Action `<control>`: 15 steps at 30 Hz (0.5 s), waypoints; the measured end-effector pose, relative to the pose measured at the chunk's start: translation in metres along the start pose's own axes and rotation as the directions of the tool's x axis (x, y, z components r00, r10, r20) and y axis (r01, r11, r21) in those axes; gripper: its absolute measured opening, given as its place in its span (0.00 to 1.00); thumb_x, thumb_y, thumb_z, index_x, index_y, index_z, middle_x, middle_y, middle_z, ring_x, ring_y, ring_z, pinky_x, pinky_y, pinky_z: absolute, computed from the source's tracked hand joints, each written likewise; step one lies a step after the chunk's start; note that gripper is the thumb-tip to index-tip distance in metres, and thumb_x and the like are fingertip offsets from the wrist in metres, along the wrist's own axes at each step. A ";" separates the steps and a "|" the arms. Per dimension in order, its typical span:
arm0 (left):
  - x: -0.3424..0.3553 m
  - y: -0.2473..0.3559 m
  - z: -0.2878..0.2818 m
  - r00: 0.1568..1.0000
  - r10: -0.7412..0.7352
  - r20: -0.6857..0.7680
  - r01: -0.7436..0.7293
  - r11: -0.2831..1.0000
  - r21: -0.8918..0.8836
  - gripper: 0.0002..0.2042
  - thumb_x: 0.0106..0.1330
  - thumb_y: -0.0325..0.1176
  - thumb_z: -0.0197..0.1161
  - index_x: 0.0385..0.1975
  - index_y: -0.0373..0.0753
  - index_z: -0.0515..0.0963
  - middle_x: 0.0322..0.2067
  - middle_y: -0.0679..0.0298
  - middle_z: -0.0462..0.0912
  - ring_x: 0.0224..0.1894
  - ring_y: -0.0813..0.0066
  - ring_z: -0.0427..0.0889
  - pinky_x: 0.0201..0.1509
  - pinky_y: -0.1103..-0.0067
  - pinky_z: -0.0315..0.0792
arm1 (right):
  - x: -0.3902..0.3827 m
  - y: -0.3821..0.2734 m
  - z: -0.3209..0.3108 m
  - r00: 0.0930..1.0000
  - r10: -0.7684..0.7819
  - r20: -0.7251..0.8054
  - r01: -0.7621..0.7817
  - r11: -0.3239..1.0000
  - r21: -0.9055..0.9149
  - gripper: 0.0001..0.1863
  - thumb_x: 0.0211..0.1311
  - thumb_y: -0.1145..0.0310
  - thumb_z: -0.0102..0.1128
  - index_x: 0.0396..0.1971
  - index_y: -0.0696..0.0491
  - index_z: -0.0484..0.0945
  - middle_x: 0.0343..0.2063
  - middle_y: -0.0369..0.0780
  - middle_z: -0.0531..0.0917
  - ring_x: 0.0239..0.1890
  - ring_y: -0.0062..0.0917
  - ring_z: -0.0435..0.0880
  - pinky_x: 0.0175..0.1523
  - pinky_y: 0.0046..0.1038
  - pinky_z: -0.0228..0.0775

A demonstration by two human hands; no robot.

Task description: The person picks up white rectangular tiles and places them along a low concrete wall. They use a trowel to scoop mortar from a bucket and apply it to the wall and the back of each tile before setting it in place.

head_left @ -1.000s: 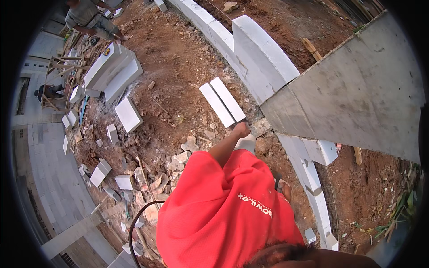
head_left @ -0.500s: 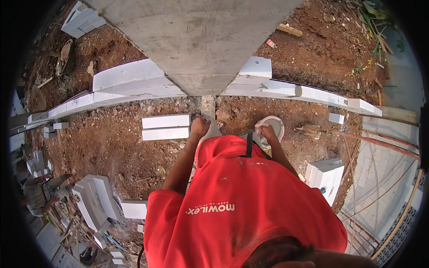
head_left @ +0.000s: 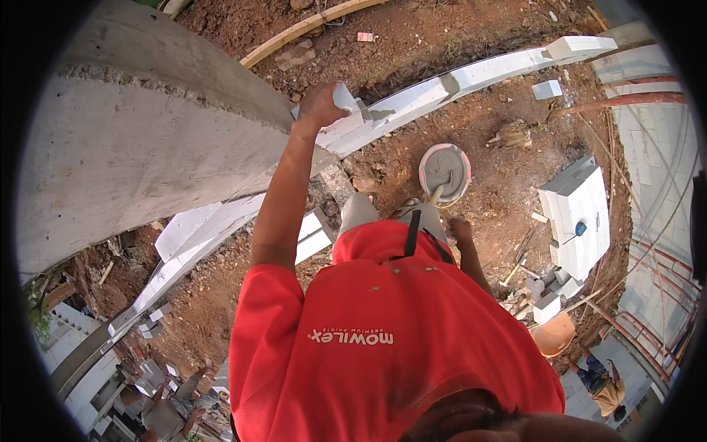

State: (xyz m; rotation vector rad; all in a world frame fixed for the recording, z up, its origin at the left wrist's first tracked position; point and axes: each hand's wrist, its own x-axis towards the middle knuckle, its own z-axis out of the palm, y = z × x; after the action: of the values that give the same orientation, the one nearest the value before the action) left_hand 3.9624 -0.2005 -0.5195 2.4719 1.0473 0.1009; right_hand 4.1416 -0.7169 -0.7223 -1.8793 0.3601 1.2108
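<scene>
My left arm reaches forward to the low white block wall point(head_left: 412, 99) beside the concrete column. There my left hand point(head_left: 322, 107) is closed over the top of a white block point(head_left: 345, 102) that stands on the wall against the column. Lower and to the right, my right hand point(head_left: 462, 231) hangs beside my leg, small and dark, its fingers not clear. Just ahead of it on the soil is a round bucket point(head_left: 467, 163) of wet grey mortar point(head_left: 445, 168). A pale tool handle point(head_left: 437, 194) leans over the bucket's near rim.
The concrete column point(head_left: 169, 140) fills the upper left. Stacked white blocks point(head_left: 578, 210) stand at right, a blue-handled tool point(head_left: 580, 227) on them. More blocks point(head_left: 314, 234) lie by my left leg. Other people point(head_left: 600, 387) are at lower right and lower left. A timber strip point(head_left: 302, 28) lies beyond the wall.
My view has turned to the right. My left hand went from beside my leg up to the block on the wall. My right hand has moved back from the bucket.
</scene>
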 end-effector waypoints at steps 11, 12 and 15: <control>0.019 0.017 0.004 0.972 -0.167 0.167 0.126 0.965 0.231 0.49 0.42 0.49 0.80 0.69 0.44 0.65 0.57 0.44 0.78 0.57 0.48 0.81 0.59 0.60 0.77 | 0.007 0.053 -0.094 0.969 0.187 0.159 -0.221 0.947 0.232 0.04 0.66 0.72 0.53 0.34 0.48 0.77 0.13 0.24 0.59 0.11 0.12 0.57 0.16 0.21 0.46; 0.018 0.017 0.004 0.971 -0.183 0.155 0.143 0.961 0.237 0.50 0.42 0.51 0.80 0.69 0.44 0.65 0.57 0.44 0.79 0.57 0.48 0.81 0.59 0.60 0.77 | 0.011 0.048 -0.097 0.970 0.168 0.176 -0.205 0.954 0.219 0.03 0.66 0.72 0.53 0.33 0.47 0.76 0.13 0.25 0.59 0.11 0.12 0.57 0.16 0.21 0.47; 0.020 0.022 0.000 0.960 -0.223 0.168 0.176 0.950 0.257 0.52 0.42 0.60 0.79 0.69 0.44 0.65 0.54 0.45 0.81 0.57 0.49 0.82 0.58 0.60 0.78 | 0.012 0.010 -0.093 0.980 0.094 0.177 -0.124 0.978 0.170 0.02 0.65 0.71 0.55 0.33 0.49 0.76 0.15 0.27 0.64 0.13 0.13 0.62 0.18 0.21 0.53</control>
State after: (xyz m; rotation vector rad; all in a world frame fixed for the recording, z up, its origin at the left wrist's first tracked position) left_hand 3.9916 -0.2000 -0.5119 2.5026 1.2795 -0.3457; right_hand 4.1979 -0.7929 -0.7219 -1.6078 0.4699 1.3529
